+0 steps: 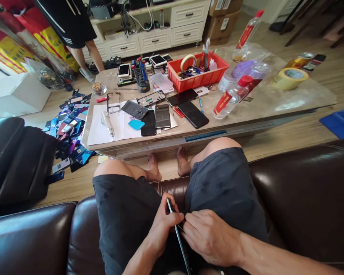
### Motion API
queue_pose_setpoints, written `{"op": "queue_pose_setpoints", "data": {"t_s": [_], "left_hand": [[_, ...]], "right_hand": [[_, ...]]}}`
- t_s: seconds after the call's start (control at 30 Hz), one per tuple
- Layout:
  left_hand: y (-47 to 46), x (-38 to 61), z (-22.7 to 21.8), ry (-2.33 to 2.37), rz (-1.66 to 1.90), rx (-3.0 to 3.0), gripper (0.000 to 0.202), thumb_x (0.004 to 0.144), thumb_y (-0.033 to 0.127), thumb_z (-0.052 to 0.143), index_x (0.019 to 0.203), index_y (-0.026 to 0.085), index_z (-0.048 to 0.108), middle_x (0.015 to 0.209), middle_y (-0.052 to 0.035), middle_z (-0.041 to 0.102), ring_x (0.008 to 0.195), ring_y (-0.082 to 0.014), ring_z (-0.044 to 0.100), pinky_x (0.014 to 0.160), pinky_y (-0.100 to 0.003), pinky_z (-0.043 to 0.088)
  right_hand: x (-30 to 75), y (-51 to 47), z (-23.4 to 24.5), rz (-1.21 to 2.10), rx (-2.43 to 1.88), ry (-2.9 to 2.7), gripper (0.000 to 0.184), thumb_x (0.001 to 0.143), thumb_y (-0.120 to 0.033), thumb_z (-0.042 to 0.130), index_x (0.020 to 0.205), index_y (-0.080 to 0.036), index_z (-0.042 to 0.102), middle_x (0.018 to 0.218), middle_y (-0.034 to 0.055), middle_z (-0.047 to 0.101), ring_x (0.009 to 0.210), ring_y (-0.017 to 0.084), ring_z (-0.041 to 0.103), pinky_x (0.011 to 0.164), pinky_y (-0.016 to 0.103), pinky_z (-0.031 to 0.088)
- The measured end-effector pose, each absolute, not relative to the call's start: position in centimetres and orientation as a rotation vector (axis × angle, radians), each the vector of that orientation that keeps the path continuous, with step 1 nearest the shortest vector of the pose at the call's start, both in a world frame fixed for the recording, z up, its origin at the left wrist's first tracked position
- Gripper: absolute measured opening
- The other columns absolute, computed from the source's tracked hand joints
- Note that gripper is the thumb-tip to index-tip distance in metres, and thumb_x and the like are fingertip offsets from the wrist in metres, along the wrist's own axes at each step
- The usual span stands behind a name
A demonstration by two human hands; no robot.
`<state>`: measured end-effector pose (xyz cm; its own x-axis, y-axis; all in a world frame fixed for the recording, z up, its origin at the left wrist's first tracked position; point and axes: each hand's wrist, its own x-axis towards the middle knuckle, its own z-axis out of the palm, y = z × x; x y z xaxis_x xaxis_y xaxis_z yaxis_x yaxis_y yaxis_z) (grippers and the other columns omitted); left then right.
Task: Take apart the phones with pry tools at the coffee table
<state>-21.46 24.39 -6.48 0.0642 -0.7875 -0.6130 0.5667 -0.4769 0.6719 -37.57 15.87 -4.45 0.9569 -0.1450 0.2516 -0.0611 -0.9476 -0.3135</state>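
Phone (180, 248), dark and thin, stands tilted on its edge over the person's lap, between the thighs in dark shorts (126, 214), its lower end running out of view. The left hand (162, 225) is closed around it, fingers wrapped over the upper part and holding it steady. The right hand (209, 236) comes across from the other side, its fingers curled in at the same edge; whether they grip the phone itself or something small there, I can't tell from here. Both hands are busy at that one edge, and no tool shows between them. Ahead, on the low stone-topped table (149, 142), a red plastic tray (218, 68) holds a roll of tape (188, 61), a small white squeeze bottle (213, 65) and a tangle of small parts. A clear bottle with a red cap (232, 99) stands near the tray, among loose phones on the tabletop. A heap of phone backs (68, 130) covers the floor to the left, and another person (88, 53) stands by the white drawers (154, 38).
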Motion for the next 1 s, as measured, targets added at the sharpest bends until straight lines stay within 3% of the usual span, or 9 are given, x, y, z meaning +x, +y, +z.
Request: {"op": "queue_pose_setpoints", "data": {"t_s": [0.2,0.37,0.53,1.0], "left_hand": [[23.8,-21.4,-6.5,-0.289,-1.662,1.302,0.038,0.069,0.022,0.070,0.092,0.023,0.041,0.085,0.0045,0.046,0.072,-0.0101,0.039,0.065,-0.024,0.034],[23.8,-21.5,-6.4,-0.270,-1.687,1.291,0.040,0.071,0.027,0.074,0.093,0.024,0.040,0.085,0.0046,0.043,0.071,-0.0098,0.041,0.062,-0.022,0.042],[24.0,-21.4,-6.3,-0.188,-1.748,1.228,0.044,0.073,0.034,0.076,0.096,0.025,0.039,0.093,0.0035,0.045,0.067,-0.0122,0.052,0.056,-0.032,0.057],[25.3,-20.9,-6.2,-0.116,-1.742,1.102,0.048,0.070,0.034,0.077,0.101,0.025,0.041,0.089,0.0035,0.052,0.059,-0.0126,0.060,0.053,-0.030,0.057]], "right_hand": [[-38.7,15.3,-5.1,-0.325,-2.749,0.198,0.034,0.106,-0.022,0.040,0.078,-0.019,0.058,0.071,0.0012,0.056,0.061,0.017,0.048,0.057,0.036,0.027],[-39.2,14.5,-5.0,-0.273,-2.720,0.215,0.034,0.107,-0.023,0.040,0.078,-0.019,0.058,0.071,0.0011,0.057,0.060,0.017,0.048,0.057,0.036,0.026],[-39.2,14.0,-4.6,-0.237,-2.663,0.256,0.035,0.107,-0.021,0.039,0.077,-0.019,0.057,0.071,0.0008,0.057,0.060,0.016,0.049,0.057,0.035,0.027],[-40.4,13.7,-4.4,-0.076,-2.575,0.375,0.036,0.109,-0.025,0.039,0.077,-0.020,0.056,0.073,-0.0003,0.058,0.061,0.014,0.051,0.058,0.033,0.030]]}}
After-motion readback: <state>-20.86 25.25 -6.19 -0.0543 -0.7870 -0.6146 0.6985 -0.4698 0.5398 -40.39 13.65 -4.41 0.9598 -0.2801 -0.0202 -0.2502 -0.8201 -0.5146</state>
